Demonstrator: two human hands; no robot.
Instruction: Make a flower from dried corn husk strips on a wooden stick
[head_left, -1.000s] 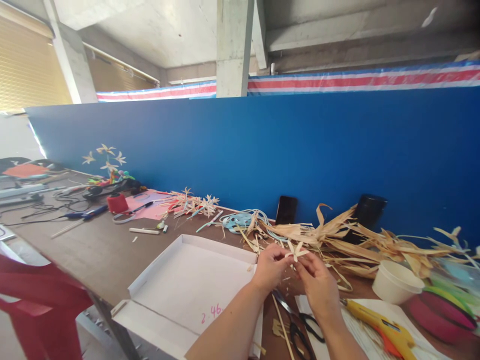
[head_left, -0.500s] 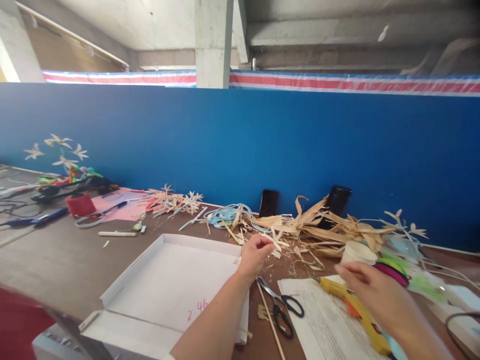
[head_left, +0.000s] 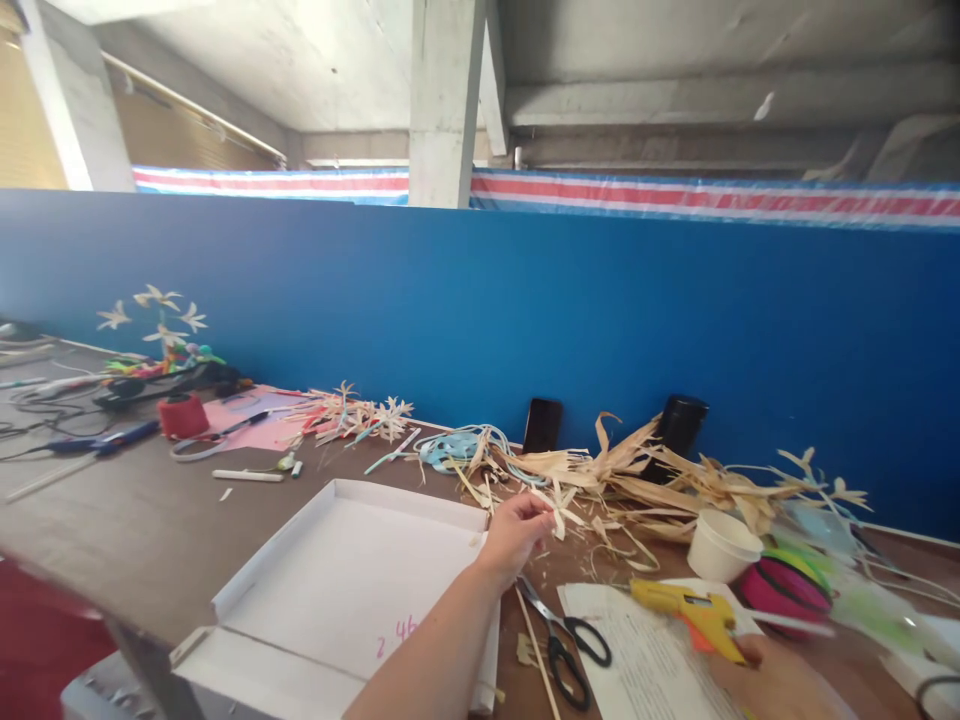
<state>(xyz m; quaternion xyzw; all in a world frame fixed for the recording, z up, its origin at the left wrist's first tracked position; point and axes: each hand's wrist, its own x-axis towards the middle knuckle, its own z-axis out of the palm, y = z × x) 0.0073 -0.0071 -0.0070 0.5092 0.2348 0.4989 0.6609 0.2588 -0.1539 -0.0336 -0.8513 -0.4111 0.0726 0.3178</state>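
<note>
My left hand (head_left: 517, 535) pinches a pale flower (head_left: 564, 508) with narrow husk-like petals, above the table beside the white box. At the lower right, my right hand (head_left: 765, 680) is closed round the handle of a yellow glue gun (head_left: 686, 608). The gun's nozzle points left, and a pale glue stick (head_left: 795, 622) juts from its back. Under the gun lies a printed sheet of paper (head_left: 637, 650). Black-handled scissors (head_left: 566, 640) rest between the sheet and the open white box (head_left: 352, 570), next to a thin stick (head_left: 536, 650).
Dried husks (head_left: 645, 475) lie along the blue partition (head_left: 450, 300), near a phone (head_left: 541, 425) and a black cylinder (head_left: 677, 430). A white cup (head_left: 721, 547) and a pink-and-green pouch (head_left: 787, 590) stand behind the gun. Light-blue strips (head_left: 457, 447) and finished flowers (head_left: 386, 415) lie further left.
My right hand has come down onto the glue gun, gripped it and turned its body more level. The left hand still holds the flower, and the view has tilted up slightly.
</note>
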